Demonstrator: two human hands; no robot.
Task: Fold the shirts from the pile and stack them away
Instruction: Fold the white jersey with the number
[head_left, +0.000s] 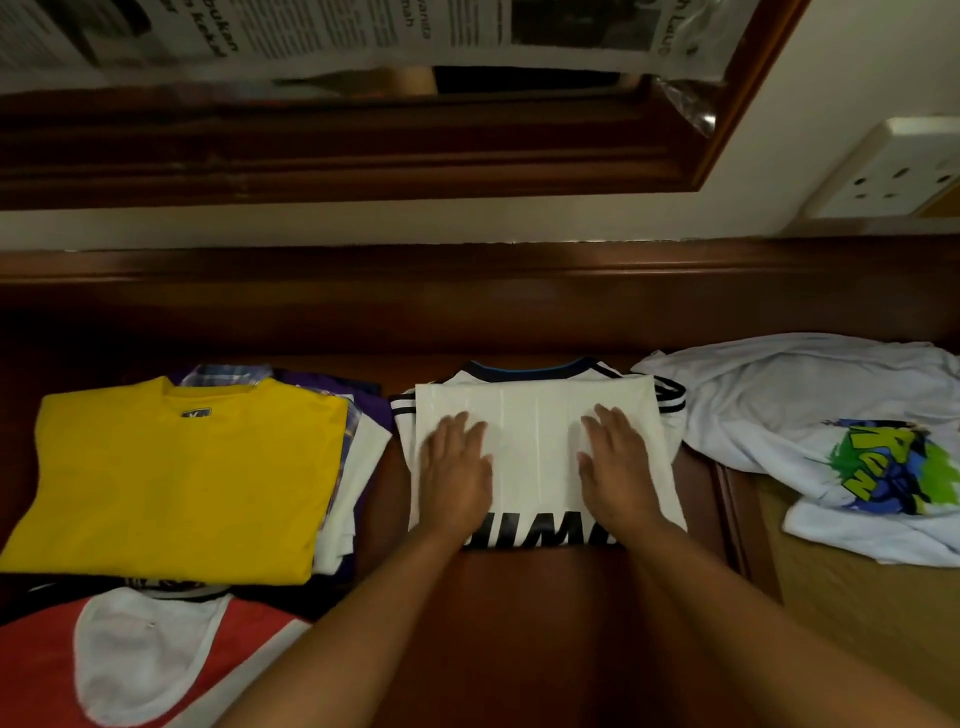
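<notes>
A white jersey (535, 415) with a dark collar, striped sleeves and black lettering lies folded on the wooden surface in the middle. My left hand (456, 470) lies flat on its left half, and my right hand (618, 465) lies flat on its right half, fingers straight. To the left sits a stack of folded shirts with a yellow shirt (176, 478) on top. An unfolded white shirt (810, 410) with a green and blue print is crumpled at the right.
A red and white garment (140, 670) lies at the lower left. The dark wooden surface (498, 634) ends at a raised wooden back ledge (467, 291). A lighter wooden top (831, 613) adjoins at the right. A wall socket (898, 176) sits at the upper right.
</notes>
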